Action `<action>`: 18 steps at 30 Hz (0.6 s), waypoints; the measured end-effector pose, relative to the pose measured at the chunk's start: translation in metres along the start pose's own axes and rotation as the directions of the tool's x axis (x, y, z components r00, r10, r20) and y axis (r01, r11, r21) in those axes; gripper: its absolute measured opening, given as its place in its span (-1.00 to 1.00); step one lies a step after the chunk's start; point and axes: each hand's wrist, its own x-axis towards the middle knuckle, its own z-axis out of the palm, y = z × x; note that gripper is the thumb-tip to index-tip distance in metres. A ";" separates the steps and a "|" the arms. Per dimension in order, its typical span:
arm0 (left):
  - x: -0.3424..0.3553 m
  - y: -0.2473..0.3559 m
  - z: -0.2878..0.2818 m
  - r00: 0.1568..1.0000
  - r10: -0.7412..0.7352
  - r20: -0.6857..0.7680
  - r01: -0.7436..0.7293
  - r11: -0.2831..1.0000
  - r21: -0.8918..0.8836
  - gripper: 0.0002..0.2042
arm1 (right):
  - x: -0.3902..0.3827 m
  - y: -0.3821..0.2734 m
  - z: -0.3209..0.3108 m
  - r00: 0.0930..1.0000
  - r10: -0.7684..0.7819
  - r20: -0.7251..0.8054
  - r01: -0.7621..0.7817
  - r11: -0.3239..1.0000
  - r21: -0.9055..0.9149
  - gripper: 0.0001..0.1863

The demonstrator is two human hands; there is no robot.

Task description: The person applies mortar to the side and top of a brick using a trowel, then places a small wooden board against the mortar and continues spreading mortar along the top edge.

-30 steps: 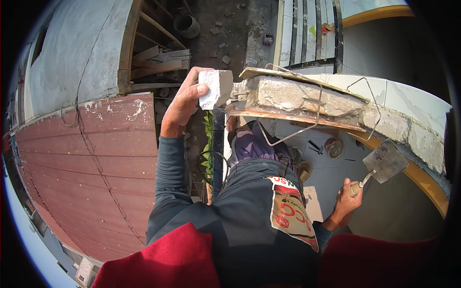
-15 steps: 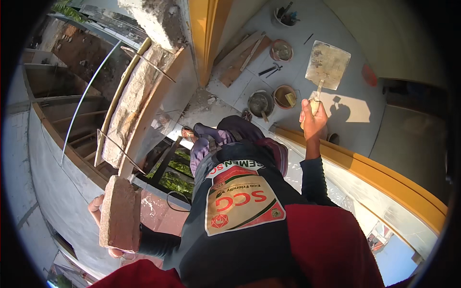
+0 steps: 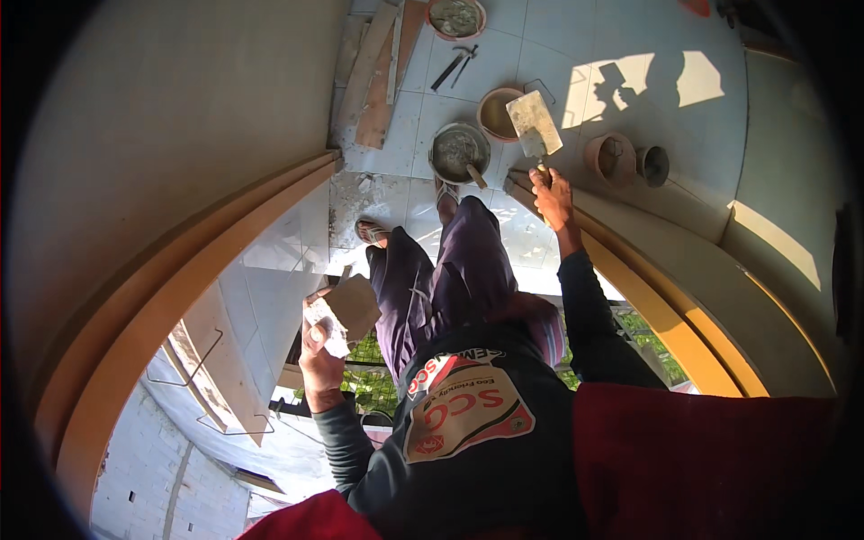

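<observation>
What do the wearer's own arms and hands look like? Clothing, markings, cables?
Left hand and right hand: both bare, no gloves. Left sleeve and right sleeve: long, dark, plain cloth, wrinkled, ending near the wrists. No markings or cables visible on either arm. Too small to tell whether any rings are worn.

Shirt [image 3: 540, 468]: dark, bearing all the lettering that can be made out.
Panel [image 3: 470, 416]: gold print on the shirt, edged partly in red.
Large letters [image 3: 460, 410]: red capitals across the panel.
Small line [image 3: 470, 384]: dark lettering next to the large letters, nearer the legs.
Top row [image 3: 441, 367]: white and red capitals, partly creased.
Emblem [image 3: 431, 444]: small, red, in the panel's corner; too small to read.
</observation>
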 end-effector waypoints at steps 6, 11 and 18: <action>0.068 -0.037 0.021 0.983 -0.156 -0.101 0.172 0.970 0.173 -0.14 | 0.030 0.033 0.049 0.983 -0.183 0.034 0.181 0.903 -0.390 -0.51; 0.146 -0.088 0.019 0.961 -0.271 -0.046 0.275 0.953 0.126 -0.19 | 0.063 0.061 0.073 0.982 -0.185 0.041 0.183 0.877 -0.444 -0.50; 0.256 -0.168 0.008 0.938 -0.338 0.077 0.340 0.940 -0.020 -0.40 | 0.120 0.036 0.093 0.999 0.006 0.049 0.009 0.954 -0.298 -0.63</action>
